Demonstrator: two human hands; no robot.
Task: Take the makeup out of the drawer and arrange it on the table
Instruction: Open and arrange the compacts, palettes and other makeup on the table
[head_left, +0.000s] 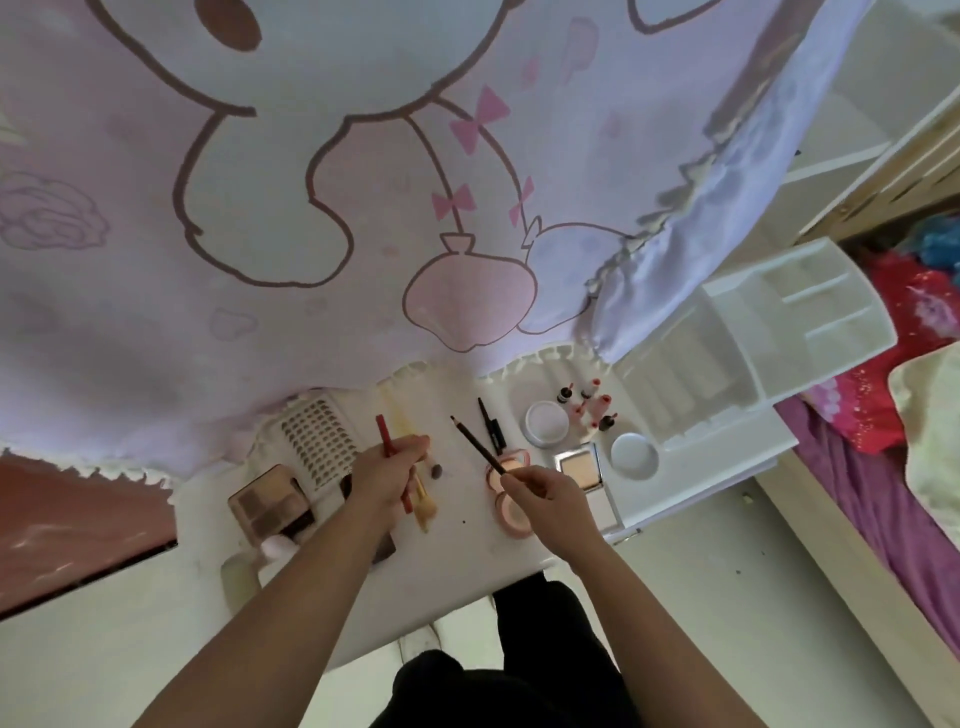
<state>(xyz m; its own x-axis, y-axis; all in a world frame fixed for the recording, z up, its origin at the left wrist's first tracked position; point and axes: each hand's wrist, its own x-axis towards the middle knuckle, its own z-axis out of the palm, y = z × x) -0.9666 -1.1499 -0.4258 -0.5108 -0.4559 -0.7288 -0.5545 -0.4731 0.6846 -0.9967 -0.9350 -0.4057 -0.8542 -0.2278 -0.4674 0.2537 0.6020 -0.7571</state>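
My left hand (387, 475) grips a red pencil (383, 431) together with a yellow-handled brush (422, 506) above the small white table (457, 561). My right hand (545, 491) pinches a dark brown pencil (475, 447) that points up and to the left. A black mascara tube (491, 425) lies between the hands. On the left lie an eyeshadow palette (270, 501) and a lash tray (319, 441). Pink compacts (511, 512), a square powder compact (579, 465), two round white jars (545, 422) and small nail polish bottles (589, 408) stand on the right. The white drawer organiser (753, 353) sits at the far right.
A pink cartoon-print curtain (311, 208) hangs over the back of the table. A bed with purple and red bedding (883, 467) runs along the right. My dark-trousered legs (519, 675) are under the table's near edge. Pale floor surrounds the table.
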